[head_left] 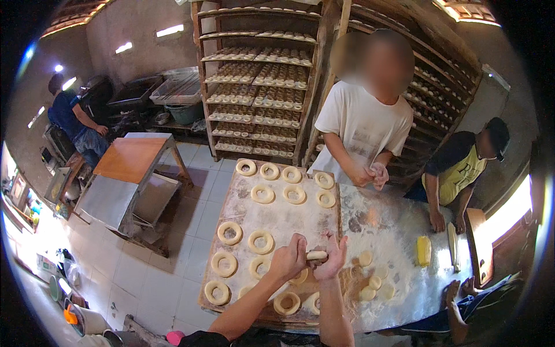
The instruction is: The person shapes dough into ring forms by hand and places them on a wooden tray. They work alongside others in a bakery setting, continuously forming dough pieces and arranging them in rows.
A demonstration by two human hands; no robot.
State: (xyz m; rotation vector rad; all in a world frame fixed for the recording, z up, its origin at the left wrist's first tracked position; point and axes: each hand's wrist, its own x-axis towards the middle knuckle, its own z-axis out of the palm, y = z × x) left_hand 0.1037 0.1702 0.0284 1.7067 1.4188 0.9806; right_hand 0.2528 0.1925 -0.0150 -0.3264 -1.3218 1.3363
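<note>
Between my two hands, above a floured wooden board, a small pale dough ring is seen nearly edge-on. My left hand is closed on its left side, fingers curled. My right hand holds the other side against the palm and thumb, with some fingers raised. Rows of shaped dough rings lie on the board, among them one at the front and one at the left edge. Several flat dough pieces lie on the metal tabletop, right of my right hand.
A floured metal table adjoins the board. A yellow dough block lies on it near a person. Across stands another person, hands together. Behind is a rack of filled trays. A side table and another person are left.
</note>
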